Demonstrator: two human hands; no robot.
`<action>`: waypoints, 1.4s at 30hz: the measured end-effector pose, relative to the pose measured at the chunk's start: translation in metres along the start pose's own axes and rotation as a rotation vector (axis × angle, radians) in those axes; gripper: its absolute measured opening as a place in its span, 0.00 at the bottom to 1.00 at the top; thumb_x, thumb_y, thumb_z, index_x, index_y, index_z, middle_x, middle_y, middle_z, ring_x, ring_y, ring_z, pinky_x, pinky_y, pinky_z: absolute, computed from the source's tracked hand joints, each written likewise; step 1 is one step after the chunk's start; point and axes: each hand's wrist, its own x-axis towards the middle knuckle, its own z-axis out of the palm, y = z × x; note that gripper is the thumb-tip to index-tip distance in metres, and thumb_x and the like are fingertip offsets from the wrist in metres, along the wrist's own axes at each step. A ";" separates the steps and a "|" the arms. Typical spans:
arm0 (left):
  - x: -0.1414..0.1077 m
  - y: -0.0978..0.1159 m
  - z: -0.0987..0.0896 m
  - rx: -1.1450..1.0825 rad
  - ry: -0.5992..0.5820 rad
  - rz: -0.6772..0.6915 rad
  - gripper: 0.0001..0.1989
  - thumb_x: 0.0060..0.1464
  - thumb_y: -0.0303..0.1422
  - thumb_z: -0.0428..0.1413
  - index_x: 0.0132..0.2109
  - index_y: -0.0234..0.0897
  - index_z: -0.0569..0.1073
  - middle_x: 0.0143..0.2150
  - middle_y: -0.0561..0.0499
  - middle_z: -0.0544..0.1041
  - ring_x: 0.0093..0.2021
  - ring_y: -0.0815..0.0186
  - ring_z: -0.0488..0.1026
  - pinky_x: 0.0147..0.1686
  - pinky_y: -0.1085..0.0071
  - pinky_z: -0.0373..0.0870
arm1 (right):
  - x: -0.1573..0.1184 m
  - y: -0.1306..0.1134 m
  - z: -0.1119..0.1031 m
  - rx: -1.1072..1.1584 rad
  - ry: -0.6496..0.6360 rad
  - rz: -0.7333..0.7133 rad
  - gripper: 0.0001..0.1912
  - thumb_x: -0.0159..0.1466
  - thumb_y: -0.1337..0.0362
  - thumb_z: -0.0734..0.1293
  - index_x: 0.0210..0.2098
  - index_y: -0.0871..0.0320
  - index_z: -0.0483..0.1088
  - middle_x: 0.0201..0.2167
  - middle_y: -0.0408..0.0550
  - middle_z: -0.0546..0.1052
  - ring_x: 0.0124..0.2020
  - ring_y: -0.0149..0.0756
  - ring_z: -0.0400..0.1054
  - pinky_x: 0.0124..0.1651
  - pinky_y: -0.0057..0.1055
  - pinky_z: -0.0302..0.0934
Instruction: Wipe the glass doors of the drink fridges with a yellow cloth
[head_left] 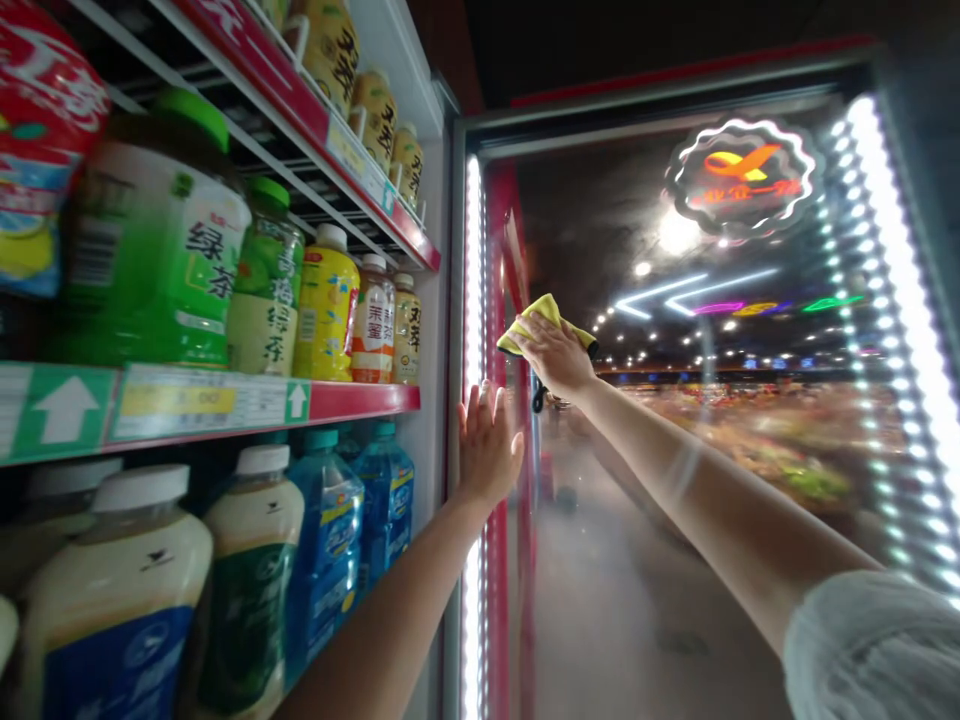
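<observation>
A glass door (645, 560) with bright light strips along its sides stands open beside a drinks cooler. My right hand (553, 352) presses a yellow cloth (547, 308) with a dark edge against the upper left part of the glass. Lower and to the left, my left hand (487, 445) rests with spread fingers at the door's hinge-side frame, over the light strip (472, 250). Nothing shows in that hand.
Cooler shelves (364, 400) on the left hold several bottles, among them a large green tea bottle (157, 240) and blue bottles (326, 550). A round lit sign (742, 178) shows at the glass's upper right.
</observation>
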 end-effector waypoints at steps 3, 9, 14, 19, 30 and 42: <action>-0.001 -0.007 -0.004 0.020 0.009 -0.025 0.36 0.62 0.31 0.53 0.74 0.36 0.52 0.76 0.34 0.54 0.78 0.48 0.43 0.72 0.40 0.50 | 0.033 -0.017 0.014 0.017 0.061 0.145 0.25 0.74 0.68 0.55 0.68 0.51 0.65 0.74 0.47 0.60 0.77 0.45 0.45 0.77 0.57 0.39; -0.008 -0.021 -0.008 0.013 0.043 -0.100 0.36 0.62 0.31 0.54 0.73 0.33 0.51 0.76 0.29 0.54 0.77 0.43 0.45 0.71 0.36 0.51 | -0.001 -0.033 0.031 -0.016 -0.033 -0.185 0.24 0.74 0.67 0.57 0.67 0.50 0.67 0.70 0.45 0.66 0.75 0.40 0.51 0.78 0.50 0.41; -0.005 -0.031 -0.013 -0.008 0.051 -0.102 0.38 0.62 0.31 0.53 0.75 0.34 0.48 0.76 0.30 0.52 0.77 0.43 0.46 0.70 0.35 0.50 | 0.014 -0.014 0.019 -0.036 -0.031 -0.183 0.22 0.74 0.66 0.58 0.65 0.51 0.70 0.71 0.46 0.65 0.74 0.42 0.55 0.77 0.51 0.44; -0.004 -0.029 -0.019 -0.005 0.061 -0.094 0.37 0.63 0.31 0.52 0.74 0.34 0.49 0.76 0.31 0.54 0.77 0.45 0.46 0.72 0.38 0.49 | 0.020 -0.040 0.032 -0.031 0.062 -0.001 0.26 0.74 0.69 0.56 0.69 0.50 0.64 0.72 0.46 0.63 0.75 0.44 0.50 0.76 0.57 0.43; 0.013 0.014 -0.018 -0.072 0.032 -0.007 0.34 0.64 0.31 0.52 0.73 0.34 0.53 0.76 0.32 0.55 0.78 0.47 0.43 0.73 0.41 0.47 | -0.061 0.024 -0.049 -0.159 0.110 0.136 0.25 0.73 0.63 0.60 0.69 0.50 0.65 0.73 0.48 0.60 0.75 0.51 0.51 0.75 0.62 0.40; 0.029 0.071 -0.015 -0.260 0.036 0.096 0.31 0.67 0.35 0.48 0.73 0.35 0.52 0.76 0.35 0.55 0.78 0.48 0.45 0.73 0.43 0.49 | -0.121 0.056 -0.107 -0.278 0.006 0.102 0.24 0.74 0.60 0.58 0.69 0.46 0.64 0.73 0.45 0.61 0.75 0.47 0.50 0.76 0.57 0.39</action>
